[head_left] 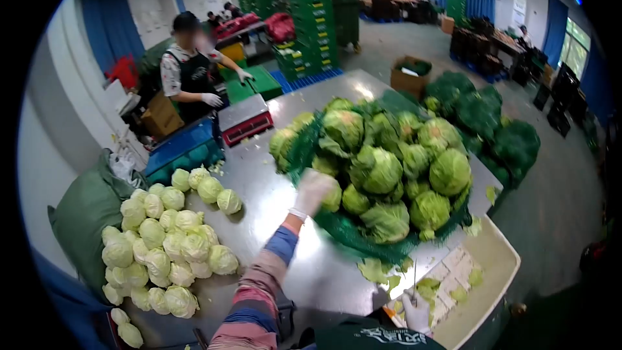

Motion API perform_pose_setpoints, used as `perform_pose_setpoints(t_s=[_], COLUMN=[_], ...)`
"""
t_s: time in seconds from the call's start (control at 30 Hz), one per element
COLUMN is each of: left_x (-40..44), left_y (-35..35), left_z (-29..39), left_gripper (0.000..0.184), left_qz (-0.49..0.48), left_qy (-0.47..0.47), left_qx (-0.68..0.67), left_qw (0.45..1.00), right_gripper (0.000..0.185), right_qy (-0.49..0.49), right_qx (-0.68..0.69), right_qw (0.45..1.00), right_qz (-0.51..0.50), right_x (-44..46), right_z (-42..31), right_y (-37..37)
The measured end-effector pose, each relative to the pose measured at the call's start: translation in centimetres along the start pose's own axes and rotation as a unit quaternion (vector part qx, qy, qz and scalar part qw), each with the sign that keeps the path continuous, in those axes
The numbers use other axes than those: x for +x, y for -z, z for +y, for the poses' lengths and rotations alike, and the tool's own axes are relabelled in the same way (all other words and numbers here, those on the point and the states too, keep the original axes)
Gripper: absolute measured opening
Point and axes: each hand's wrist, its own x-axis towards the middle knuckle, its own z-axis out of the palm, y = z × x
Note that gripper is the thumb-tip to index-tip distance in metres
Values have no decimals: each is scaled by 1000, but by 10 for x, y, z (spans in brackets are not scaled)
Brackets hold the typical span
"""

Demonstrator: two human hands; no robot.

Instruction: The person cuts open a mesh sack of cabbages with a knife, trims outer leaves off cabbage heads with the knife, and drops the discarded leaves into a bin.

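Observation:
My left hand (313, 192), in a white glove, reaches to the near left side of a heap of green cabbages (376, 170). It is against or just in front of a cabbage there; motion blur hides its fingers. The heap lies in an opened green mesh bag (346, 230) on a metal table (262, 210). Low in the view, my gloved right hand (416, 314) is closed round a knife (414, 280), its thin blade pointing up. Beside that hand is a cream tub (499, 269) with loose leaves in it.
Many pale trimmed cabbages (172, 243) lie at the table's left. A red scale (246, 121) stands at the far edge, near a co-worker (191, 68) touching a green crate (254, 85). Full mesh bags (479, 113) and a cardboard box (409, 78) are beyond the table.

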Motion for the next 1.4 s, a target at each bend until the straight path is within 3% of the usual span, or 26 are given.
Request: perform_pose_setpoints(t_s=[0.03, 0.07, 0.1, 0.13, 0.17, 0.2, 0.27, 0.33, 0.43, 0.53, 0.6, 0.73, 0.8, 0.9, 0.97, 1.0, 1.07, 1.1, 1.13, 1.17, 1.2, 1.27, 1.3, 1.33, 1.37, 1.4], left_x=[30, 42, 44, 43, 42, 39, 39, 36, 36, 42, 34, -8, -38, -44, -53, -49, -45, -43, -42, -41, -26, -24, -16, -21, -27, -23], left_y=[-13, -37, -63, -84, -106, -120, -142, -164, -171, -144, -121, -76, -75, -68, -72, -71, -73, -77, -80, -84, -76, -80, -79, -81, -87, -85], left_z=[29, 50, 73, 98, 122, 143, 156, 153, 157, 184, 214, 281, 296, 300, 295, 291, 286, 283, 282, 282, 285, 291, 294, 299, 302, 307], left_gripper=[20, 20, 34, 48, 62, 73, 82, 82, 88, 85, 73, 51, 50, 55, 54, 52, 49, 49, 50, 46, 47, 61, 59, 59, 60, 62], left_qz=[-204, -198, -269, -276, -269, -228, -231, -254, -340, -353, -331, -289, -174, -127, -190, -247, -224, -296, -367, -300, -437, -459, -507, -507, -479, -449], left_qy=[-26, -26, 222, 309, 397, 348, 283, 286, 344, 331, 278, 161, 256, 339, 333, 322, 278, 270, 260, 228, 212, 210, 205, 207, 188, 168], left_qx=[42, 53, -219, -279, -331, -188, -103, -91, -89, -87, -65, -109, -277, -112, -182, -253, -256, -231, -206, -230, -110, -115, -103, -103, -71, -38], left_qw=[978, 979, 911, 866, 813, 890, 925, 920, 871, 871, 899, 937, 909, 925, 905, 878, 898, 887, 869, 897, 867, 856, 831, 831, 855, 877], right_gripper=[28, 30, 32, 34, 39, 42, 45, 45, 39, 29, 28, 38, 40, 48, 59, 59, 64, 78, 78, 81, 84, 87, 84, 81, 81, 69], right_qy=[-9, 33, 37, 40, 36, 25, 57, 46, 38, 106, 99, 23, 1, 42, 80, 79, 23, 49, 49, 68, 84, 87, 167, 248, 250, 198], right_qx=[5, -39, -52, -67, -179, -186, -165, -117, -111, -173, -148, 74, 129, 47, -2, 0, -77, -94, -95, -119, -143, -233, -276, -315, -315, -324], right_qw=[1000, 999, 998, 997, 982, 980, 984, 992, 992, 977, 984, 994, 987, 995, 995, 995, 994, 994, 994, 990, 986, 969, 946, 912, 911, 924], right_qz=[-12, -17, -23, -26, -49, -59, -44, -10, -40, -59, -27, 73, 97, 77, -68, -68, -67, -37, -36, -25, -18, -3, 43, 89, 88, 50], right_x=[2, 0, 6, 10, -1, -2, -1, 2, -1, -2, 8, 39, 55, 82, 88, 87, 81, 66, 68, 70, 66, 54, 60, 65, 67, 69], right_z=[4, -9, 8, 23, -3, -11, 4, 38, 51, 55, 76, 25, 17, 21, 16, 15, 10, -20, -13, 0, 9, -25, -7, 0, 3, -7], right_y=[-1, -4, -2, 1, 8, 10, 18, 25, 36, 48, 47, 38, 38, 34, 30, 28, 31, 29, 31, 32, 33, 38, 36, 35, 40, 42])
